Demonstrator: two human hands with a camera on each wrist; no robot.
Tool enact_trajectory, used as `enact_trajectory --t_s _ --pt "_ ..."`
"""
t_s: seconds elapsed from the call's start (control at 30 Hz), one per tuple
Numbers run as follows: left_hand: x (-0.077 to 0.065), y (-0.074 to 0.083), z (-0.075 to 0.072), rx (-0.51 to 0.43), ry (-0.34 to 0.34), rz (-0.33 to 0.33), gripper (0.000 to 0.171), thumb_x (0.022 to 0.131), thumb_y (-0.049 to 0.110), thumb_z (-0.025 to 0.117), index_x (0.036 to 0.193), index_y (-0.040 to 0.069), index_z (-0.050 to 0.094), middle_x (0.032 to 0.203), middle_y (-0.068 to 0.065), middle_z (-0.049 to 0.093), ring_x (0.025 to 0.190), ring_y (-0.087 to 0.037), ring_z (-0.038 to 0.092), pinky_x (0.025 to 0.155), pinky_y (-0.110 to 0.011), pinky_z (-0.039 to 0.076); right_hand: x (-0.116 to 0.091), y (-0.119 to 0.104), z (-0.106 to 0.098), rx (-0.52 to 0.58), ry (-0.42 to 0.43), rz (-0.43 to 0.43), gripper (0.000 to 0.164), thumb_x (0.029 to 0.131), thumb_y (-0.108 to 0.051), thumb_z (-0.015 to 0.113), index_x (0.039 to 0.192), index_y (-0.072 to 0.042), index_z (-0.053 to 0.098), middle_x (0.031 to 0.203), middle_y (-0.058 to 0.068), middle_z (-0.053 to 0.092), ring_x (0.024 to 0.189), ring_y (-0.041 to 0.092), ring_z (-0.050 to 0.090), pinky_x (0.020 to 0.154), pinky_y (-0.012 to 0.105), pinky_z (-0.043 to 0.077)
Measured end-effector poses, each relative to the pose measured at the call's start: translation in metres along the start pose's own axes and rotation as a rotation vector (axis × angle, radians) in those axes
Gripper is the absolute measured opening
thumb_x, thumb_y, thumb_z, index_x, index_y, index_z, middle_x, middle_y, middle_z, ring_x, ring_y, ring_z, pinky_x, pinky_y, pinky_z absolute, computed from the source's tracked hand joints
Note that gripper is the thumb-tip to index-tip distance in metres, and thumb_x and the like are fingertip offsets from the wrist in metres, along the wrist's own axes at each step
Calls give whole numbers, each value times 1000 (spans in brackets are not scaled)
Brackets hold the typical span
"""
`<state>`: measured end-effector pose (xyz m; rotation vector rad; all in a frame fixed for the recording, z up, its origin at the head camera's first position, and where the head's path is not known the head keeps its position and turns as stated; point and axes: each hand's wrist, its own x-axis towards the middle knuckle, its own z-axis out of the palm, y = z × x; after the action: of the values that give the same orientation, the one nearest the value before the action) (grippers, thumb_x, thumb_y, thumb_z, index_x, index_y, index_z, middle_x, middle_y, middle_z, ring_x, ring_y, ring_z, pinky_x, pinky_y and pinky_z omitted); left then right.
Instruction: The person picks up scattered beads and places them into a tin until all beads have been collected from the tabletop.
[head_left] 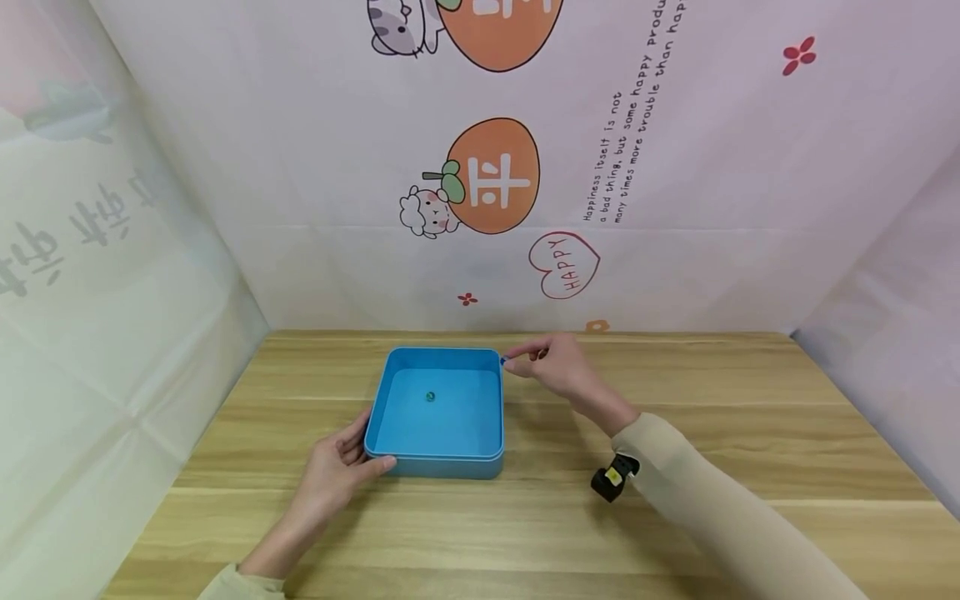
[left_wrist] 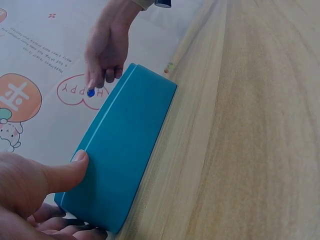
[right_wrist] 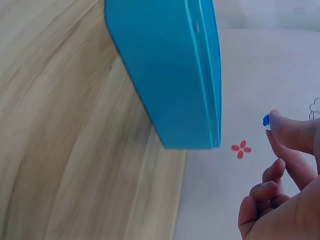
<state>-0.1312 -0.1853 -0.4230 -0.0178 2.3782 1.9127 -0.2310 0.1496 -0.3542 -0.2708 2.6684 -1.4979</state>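
Observation:
A square, open-topped blue box [head_left: 450,468] rests on the wooden table. Inside, on its floor, lies a small green marble [head_left: 431,397]. My left hand [head_left: 337,471] grips the box's near-left corner; in the left wrist view the thumb [left_wrist: 70,175] presses one side while the other fingers curl round the corner. At the far-right corner, my right hand [head_left: 555,362] pinches a small blue marble [right_wrist: 266,120] between thumb and forefinger, just by the rim. Its other fingers are curled in the right wrist view. The green marble is hidden from both wrist views.
The wooden table [head_left: 675,542] extends around the box, farthest to the right. A pale printed cloth [head_left: 337,275] hangs at the back edge, with more cloth at both sides. A black wrist camera [head_left: 611,479] sits on the right sleeve.

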Motion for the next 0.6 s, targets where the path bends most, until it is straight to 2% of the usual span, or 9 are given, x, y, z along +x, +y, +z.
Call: enact_trajectory --t_s 0.27,0.6 --pt "0 0 0 4 1 10 87 91 3 83 163 0 34 164 -24 34 145 -37 42 105 -37 51 7 -11 17 -2 -17 -18 17 95 -20 82 110 -11 85 93 7 62 91 27 52 66 32 41" --pt "0 -1 -1 10 0 11 86 91 3 83 163 0 35 164 -24 35 145 -38 42 105 -38 51 13 -28 39 17 -30 -26 14 93 -18 85 105 -10 86 88 7 63 84 26 53 65 31 40"
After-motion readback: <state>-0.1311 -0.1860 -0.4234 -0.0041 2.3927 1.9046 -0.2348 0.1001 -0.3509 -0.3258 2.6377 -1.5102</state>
